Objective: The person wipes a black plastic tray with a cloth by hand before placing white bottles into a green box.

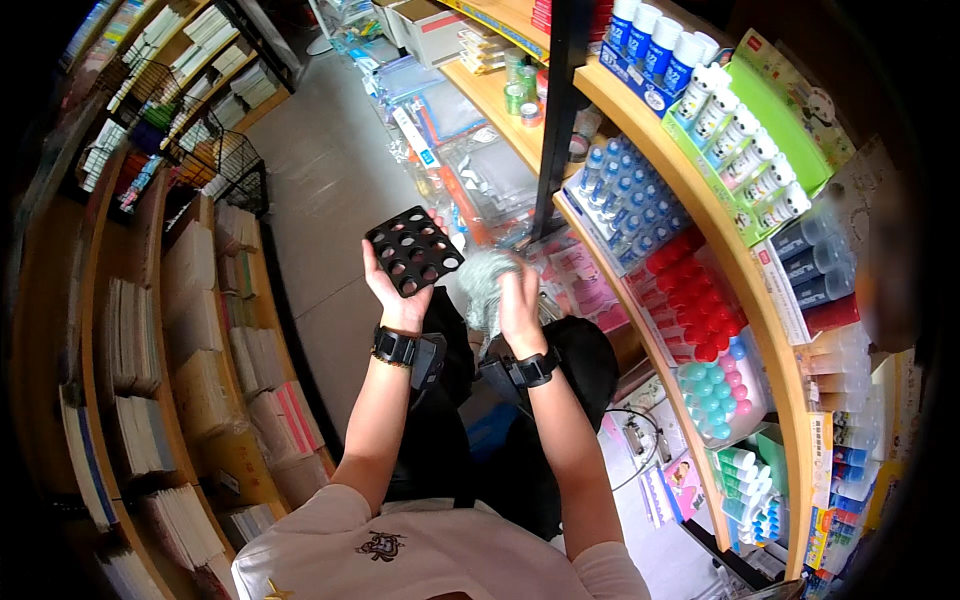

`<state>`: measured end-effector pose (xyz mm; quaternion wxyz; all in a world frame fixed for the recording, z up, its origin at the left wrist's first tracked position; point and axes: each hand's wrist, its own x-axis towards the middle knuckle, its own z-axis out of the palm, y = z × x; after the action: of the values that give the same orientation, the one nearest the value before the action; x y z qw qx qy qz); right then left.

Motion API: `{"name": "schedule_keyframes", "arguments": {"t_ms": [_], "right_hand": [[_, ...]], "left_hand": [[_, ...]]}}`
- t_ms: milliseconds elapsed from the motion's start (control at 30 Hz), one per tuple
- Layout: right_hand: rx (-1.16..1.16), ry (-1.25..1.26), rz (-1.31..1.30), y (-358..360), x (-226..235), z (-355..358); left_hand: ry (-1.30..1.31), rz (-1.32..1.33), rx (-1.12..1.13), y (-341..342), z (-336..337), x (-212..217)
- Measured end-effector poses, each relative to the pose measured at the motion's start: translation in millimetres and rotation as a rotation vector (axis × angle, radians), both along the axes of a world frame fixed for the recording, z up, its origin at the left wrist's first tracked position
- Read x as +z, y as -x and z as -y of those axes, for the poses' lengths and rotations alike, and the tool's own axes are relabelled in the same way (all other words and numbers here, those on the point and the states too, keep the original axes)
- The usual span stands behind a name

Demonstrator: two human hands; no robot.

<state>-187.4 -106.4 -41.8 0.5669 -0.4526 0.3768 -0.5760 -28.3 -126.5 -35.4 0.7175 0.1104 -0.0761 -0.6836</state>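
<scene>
My left hand [396, 306] grips a black square rack [414, 252] with rows of round holes, held up in front of me. The fingers wrap under and behind it, so they are partly hidden. In my right hand [519, 312] is a crumpled grey-green cloth [484, 283], smeared by motion, just to the right of the rack. The cloth and the rack look close together; I cannot tell whether they touch. Both wrists carry dark straps with boxy devices.
At my right, a wooden shelf [672, 132] holds glue bottles [655, 50], red-capped bottles [690, 290] and pastel-capped ones [715, 395]. Bookshelves [185, 350] line the left. Packaged goods [440, 115] lie low ahead, beside the grey floor [310, 170]. A black post [560, 110] stands ahead right.
</scene>
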Motion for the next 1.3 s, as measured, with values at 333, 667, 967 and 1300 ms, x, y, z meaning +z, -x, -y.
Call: {"name": "schedule_keyframes", "arguments": {"t_ms": [333,667,967,1300], "right_hand": [[-0.17,-0.379,0.543,0.4,-15.0,28.3],[-0.161,-0.406,0.168,38.0,-21.3,16.6],[-0.404,-0.465,0.249,83.3,-22.8,-1.2],[-0.675,-0.285,0.416,110.0,-23.7,-9.5]], "left_hand": [[0.022,0.077,-0.452,14.1,-11.8,21.0],[-0.155,0.165,-0.554,50.5,-23.0,14.6],[-0.161,0.325,-0.596,103.6,-27.8,-5.3],[-0.08,0.336,-0.47,133.9,-19.5,-1.9]]}}
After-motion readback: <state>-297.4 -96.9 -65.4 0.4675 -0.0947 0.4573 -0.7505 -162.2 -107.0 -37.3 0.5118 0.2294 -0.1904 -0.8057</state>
